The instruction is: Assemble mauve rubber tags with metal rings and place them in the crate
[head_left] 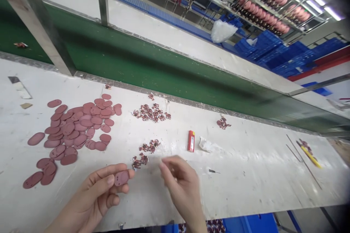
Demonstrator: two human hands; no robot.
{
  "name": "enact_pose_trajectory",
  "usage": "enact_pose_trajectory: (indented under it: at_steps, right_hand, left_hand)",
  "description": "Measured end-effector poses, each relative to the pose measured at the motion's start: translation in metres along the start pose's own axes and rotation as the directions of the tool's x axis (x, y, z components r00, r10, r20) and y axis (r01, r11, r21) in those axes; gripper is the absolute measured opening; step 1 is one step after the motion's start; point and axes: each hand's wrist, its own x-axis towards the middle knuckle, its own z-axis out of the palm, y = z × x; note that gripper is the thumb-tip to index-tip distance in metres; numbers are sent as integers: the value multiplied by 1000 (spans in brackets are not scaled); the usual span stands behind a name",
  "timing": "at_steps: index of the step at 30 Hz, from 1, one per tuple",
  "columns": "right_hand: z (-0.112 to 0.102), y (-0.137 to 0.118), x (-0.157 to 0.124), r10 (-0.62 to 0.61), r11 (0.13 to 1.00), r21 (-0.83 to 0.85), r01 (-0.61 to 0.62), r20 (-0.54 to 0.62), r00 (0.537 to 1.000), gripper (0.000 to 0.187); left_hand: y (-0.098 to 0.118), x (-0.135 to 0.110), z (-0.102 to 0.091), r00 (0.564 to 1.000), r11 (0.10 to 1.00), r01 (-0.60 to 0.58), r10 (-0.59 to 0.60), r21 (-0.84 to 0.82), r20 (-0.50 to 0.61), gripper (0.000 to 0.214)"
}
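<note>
My left hand (102, 191) pinches one dark red oval piece (121, 178) between thumb and fingertips, low over the white table (246, 174). My right hand (180, 180) hovers just to its right with the fingers curled loosely inward and blurred; nothing shows in them. A small cluster of tiny red and white parts (144, 151) lies just beyond both hands. A large heap of the same dark red oval pieces (73, 131) is spread at the left.
More tiny parts lie in a heap (151, 113) and a small group (223, 123) near the metal edge. A red lighter (191, 141), crumpled white scrap (206, 145) and yellow tool (310, 156) lie to the right. A green conveyor belt (153, 69) runs behind.
</note>
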Motion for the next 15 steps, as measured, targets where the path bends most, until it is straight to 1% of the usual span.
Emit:
enact_pose_trajectory:
  at_steps: [1, 4, 6, 8, 10, 12, 14, 15]
  right_hand:
    - [4, 1, 12, -13, 998, -58, 14, 14, 1000, 11]
    - [10, 9, 42, -42, 969, -242, 56, 63, 997, 26]
    - [9, 15, 54, -30, 947, -317, 51, 74, 997, 27]
    - [5, 18, 58, 2, 931, -364, 18, 54, 999, 22]
    - [-1, 17, 59, 39, 925, -379, -31, 15, 999, 15]
    - [-6, 9, 54, 76, 933, -352, -82, -32, 997, 12]
    - [-7, -5, 44, 118, 951, -284, -127, -48, 992, 15]
    - [-7, -15, 36, 142, 966, -217, -144, -24, 990, 18]
  left_hand:
    - [-1, 0, 0, 1000, 1000, -1, 1, -4, 7, 43]
    - [-2, -2, 0, 999, 1000, 3, -2, -16, 35, 44]
    - [-2, -3, 0, 999, 1000, -3, 4, -19, 37, 45]
    - [-1, -4, -1, 1000, 1000, -13, 14, -19, 26, 46]
    - [-1, -5, -1, 1000, 1000, -21, 21, -17, 10, 47]
    - [-1, -5, 0, 1000, 999, -28, 28, -17, 4, 47]
    - [-2, -6, 3, 999, 999, -37, 37, -5, 18, 47]
    - [-3, -6, 4, 999, 999, -43, 43, 6, 30, 47]
